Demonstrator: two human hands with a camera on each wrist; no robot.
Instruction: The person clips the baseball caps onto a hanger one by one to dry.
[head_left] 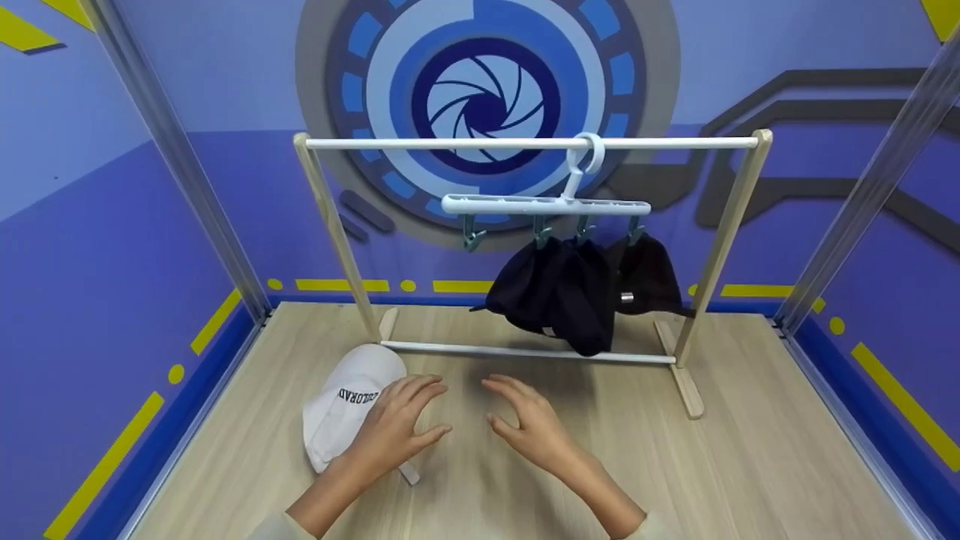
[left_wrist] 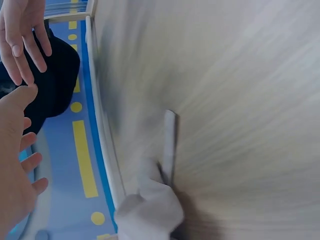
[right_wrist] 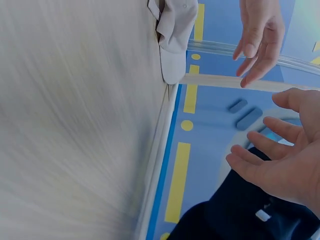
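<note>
My left hand [head_left: 394,424] is in front of the rack with its fingers spread and holds nothing. In the head view it overlaps the right side of a white baseball cap [head_left: 336,426] with dark lettering, which lies on the table. Across from it, palm turned inward, my right hand [head_left: 538,426] has loosely bent fingers and nothing in its grasp. Behind the hands, a dark baseball cap [head_left: 559,292] and a black cap [head_left: 649,274] hang side by side from a white clip hanger [head_left: 517,204]. The hanger's leftmost green clip [head_left: 472,236] holds nothing.
The hanger's ring hooks over the white top bar [head_left: 435,143] of a wooden-legged rack. A lower white bar [head_left: 450,349] runs near the wooden tabletop [head_left: 757,450]. One rack foot [head_left: 688,390] points forward at right. Blue printed panels [head_left: 97,247] enclose the sides and back.
</note>
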